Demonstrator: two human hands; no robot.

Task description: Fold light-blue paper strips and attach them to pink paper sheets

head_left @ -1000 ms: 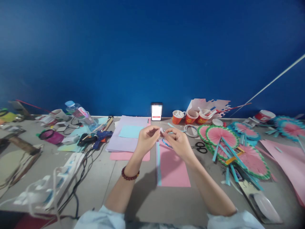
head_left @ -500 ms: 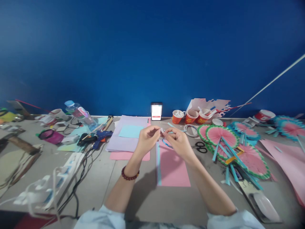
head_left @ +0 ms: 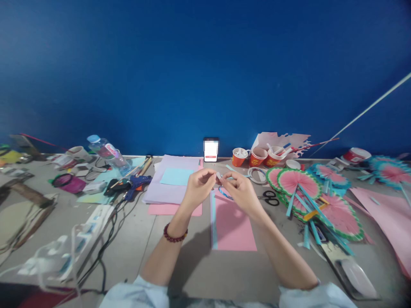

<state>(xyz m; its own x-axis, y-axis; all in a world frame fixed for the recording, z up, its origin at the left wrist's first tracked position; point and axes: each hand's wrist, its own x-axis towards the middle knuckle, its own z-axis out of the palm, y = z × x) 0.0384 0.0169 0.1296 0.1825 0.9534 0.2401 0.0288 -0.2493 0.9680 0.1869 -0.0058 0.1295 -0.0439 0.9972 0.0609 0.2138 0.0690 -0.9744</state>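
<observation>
My left hand and my right hand meet above the table, fingers pinched together. Between their fingertips is a small whitish strip, too small to name for certain; both hands seem to grip it. Under and behind the right hand shows part of a blue ring-shaped roll. Below the hands lies a stack of pink paper with a light blue edge along its left side. Black-handled scissors rest right of my right hand, their blades partly hidden.
Lilac paper with a light blue sheet lies left. A phone stands against the wall. Paper cups are at the back. Pleated watermelon fans fill the right. A blue glue gun, bottle and power strip are left.
</observation>
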